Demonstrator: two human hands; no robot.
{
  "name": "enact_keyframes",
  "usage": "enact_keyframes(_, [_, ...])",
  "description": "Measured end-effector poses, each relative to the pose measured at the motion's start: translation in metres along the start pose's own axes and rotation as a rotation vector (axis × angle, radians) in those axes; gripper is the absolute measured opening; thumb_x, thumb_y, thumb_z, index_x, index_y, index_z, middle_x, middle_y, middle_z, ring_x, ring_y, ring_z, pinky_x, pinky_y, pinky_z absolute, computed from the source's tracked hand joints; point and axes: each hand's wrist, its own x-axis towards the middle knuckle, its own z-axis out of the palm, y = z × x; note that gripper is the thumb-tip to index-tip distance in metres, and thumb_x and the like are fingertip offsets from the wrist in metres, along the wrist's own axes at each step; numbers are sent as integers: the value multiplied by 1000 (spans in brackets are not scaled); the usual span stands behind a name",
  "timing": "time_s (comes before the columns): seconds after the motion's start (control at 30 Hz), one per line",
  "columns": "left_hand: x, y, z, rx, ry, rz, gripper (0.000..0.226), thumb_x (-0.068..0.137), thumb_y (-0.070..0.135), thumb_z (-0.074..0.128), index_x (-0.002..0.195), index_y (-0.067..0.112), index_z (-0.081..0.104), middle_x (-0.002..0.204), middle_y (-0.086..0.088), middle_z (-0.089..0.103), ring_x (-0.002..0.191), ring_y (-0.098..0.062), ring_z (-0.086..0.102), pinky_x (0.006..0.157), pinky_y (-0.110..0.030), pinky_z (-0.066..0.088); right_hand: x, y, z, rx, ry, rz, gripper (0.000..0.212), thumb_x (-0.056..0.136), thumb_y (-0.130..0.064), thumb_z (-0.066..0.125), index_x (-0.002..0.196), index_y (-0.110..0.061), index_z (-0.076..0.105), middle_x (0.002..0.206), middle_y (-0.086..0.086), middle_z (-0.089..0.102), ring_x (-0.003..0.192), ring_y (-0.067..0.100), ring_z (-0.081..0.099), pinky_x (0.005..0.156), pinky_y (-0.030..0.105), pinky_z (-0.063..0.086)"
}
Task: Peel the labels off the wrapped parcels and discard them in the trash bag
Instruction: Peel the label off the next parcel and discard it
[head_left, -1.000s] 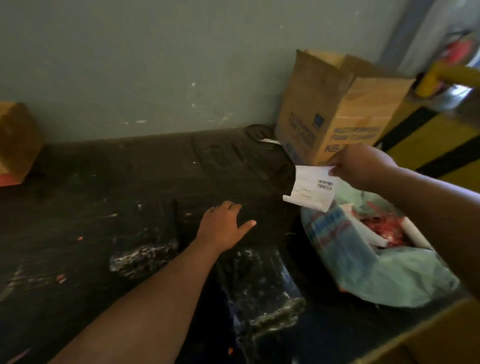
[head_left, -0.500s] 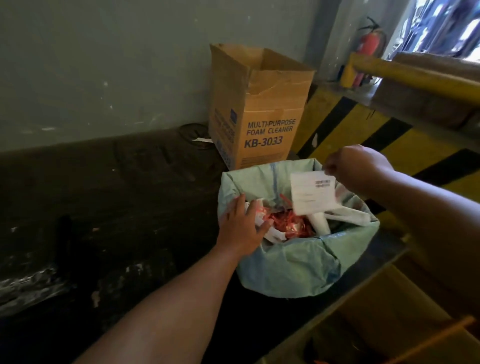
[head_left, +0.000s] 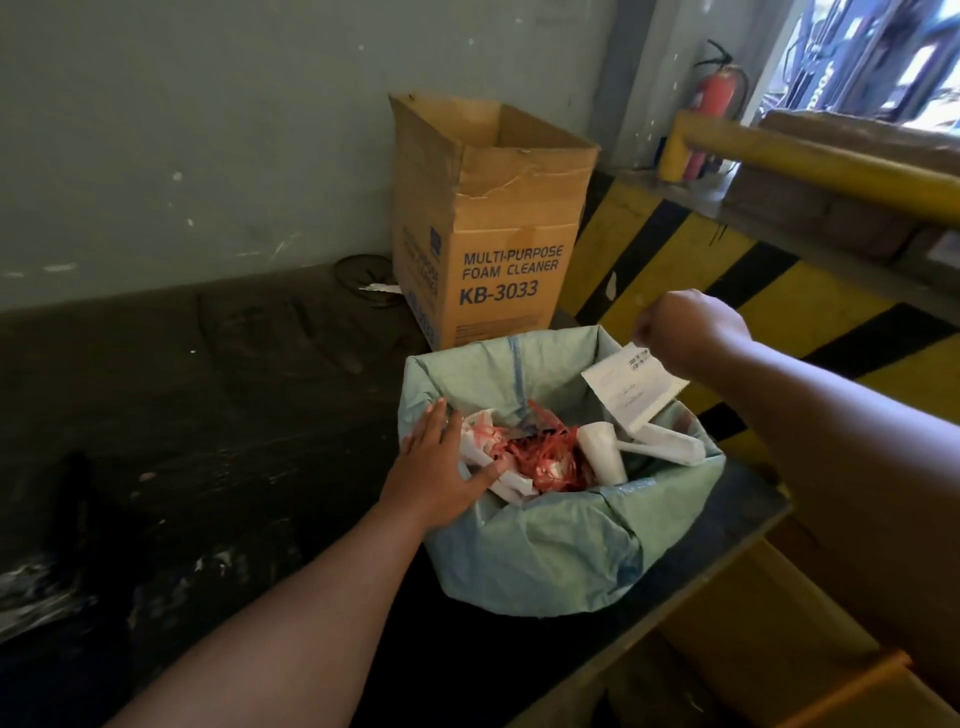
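Discarding step under way: right hand (head_left: 685, 332) pinches the peeled label (head_left: 631, 387) above the trash bag (head_left: 545, 561), left hand (head_left: 434, 467) flat, fingers relaxed, on its rim; next move, judged, is release.

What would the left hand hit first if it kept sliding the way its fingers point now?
The left hand lies flat on the near-left rim of the trash bag, fingers pointing up and away. Going on, it would likely meet the bag's far inner wall first, then the cardboard box; depth is hard to judge.
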Motion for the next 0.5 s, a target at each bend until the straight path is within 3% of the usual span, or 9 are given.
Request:
enact_keyframes(0.17, [13,9,-6,-52,11,-47,98,92,77,39,163,17,8,170,-6,-10,156,-19,-11,126,-44,4,7,-5,13,34,-17,48,51,91,-14,62,140,-10,49,140,9,55,128,26,54,103,35,48])
enact_keyframes(0.23, [19,15,-5,-87,24,-75,97,93,77,36,163,16,8,170,-6,-10,156,-19,-12,126,-46,6,11,-8,18,29,-46,71,39,90,-16,62,129,-11,60,128,11,63,119,28,60,97,36,52])
enact_keyframes(0.37, [21,17,5,-50,44,-84,98,93,79,27,163,15,4,169,-7,-16,154,-18,-20,127,-44,2,18,-9,24,218,-22,141,39,86,-17,70,124,-14,63,115,3,67,105,18,66,91,28,55])
enact_keyframes(0.43, [20,15,8,-52,57,-81,97,92,80,27,163,17,4,169,-5,-17,153,-16,-22,126,-41,1,19,-8,24,308,-14,152,41,90,-18,66,130,-13,59,125,5,63,117,20,61,103,31,48])
enact_keyframes(0.5, [19,15,9,-52,63,-83,97,92,80,29,163,18,4,169,-4,-18,153,-15,-22,126,-41,3,19,-6,27,292,17,117,46,94,-21,61,137,-13,52,141,6,53,134,21,48,115,34,31])
